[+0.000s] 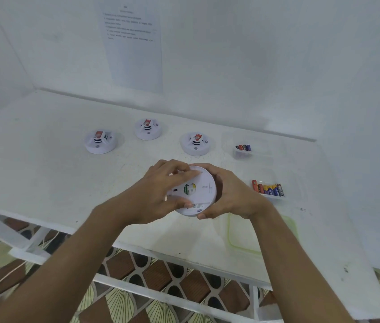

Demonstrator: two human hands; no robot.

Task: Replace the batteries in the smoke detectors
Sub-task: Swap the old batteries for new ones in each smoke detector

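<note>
I hold a round white smoke detector (199,190) above the table with its back plate facing me; a small round label sits at its centre. My left hand (161,190) grips its left rim, fingers curled over the top and thumb at the bottom edge. My right hand (233,194) cups its right rim, thumb under the lower edge. Three more white smoke detectors stand face up in a row farther back: one at the left (101,141), one in the middle (148,128), one at the right (196,143).
A clear tray (242,153) with a few batteries sits at the back right. A nearer clear tray (269,188) holds several batteries. A green-rimmed clear lid (242,238) lies near the front edge of the white table (44,159). A printed sheet (133,43) hangs on the wall.
</note>
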